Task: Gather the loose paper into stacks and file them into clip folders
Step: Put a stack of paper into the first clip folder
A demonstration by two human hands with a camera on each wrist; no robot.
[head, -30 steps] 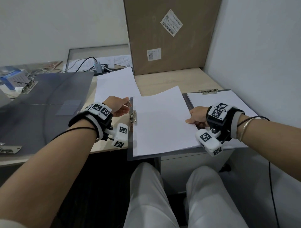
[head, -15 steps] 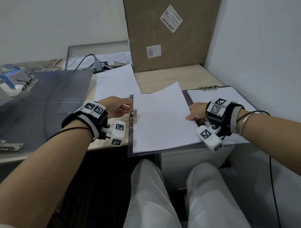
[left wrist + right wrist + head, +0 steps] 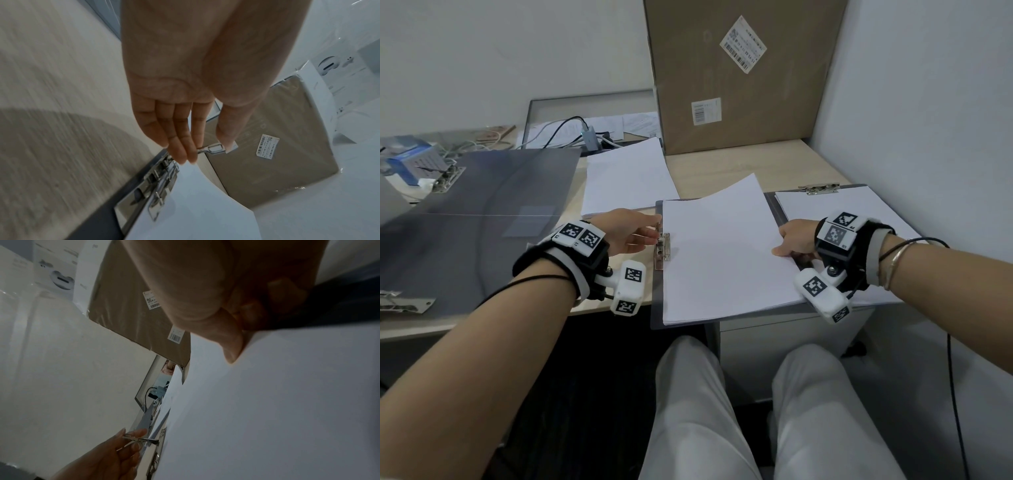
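A grey clip folder (image 3: 681,323) lies at the desk's front edge with a stack of white paper (image 3: 722,253) on it. Its metal clip (image 3: 663,253) sits on the left side. My left hand (image 3: 651,237) pinches the clip's wire lever (image 3: 214,148) between thumb and fingers. My right hand (image 3: 787,245) grips the stack's right edge, thumb (image 3: 232,350) on top and fingers curled beneath. The paper's far right corner curls up. Whether the paper's left edge is under the clip is unclear. The right wrist view also shows the left hand (image 3: 131,438).
A second clip folder (image 3: 822,187) holding paper lies at the right against the wall. A loose paper stack (image 3: 626,178) sits behind the left hand. Dark grey folders (image 3: 482,212) cover the desk's left. A tall cardboard box (image 3: 739,75) stands at the back, with cables (image 3: 571,132) to its left.
The left hand's fingers have settled onto the clip's lever. The right hand keeps its hold on the paper's edge. The head view has shifted slightly.
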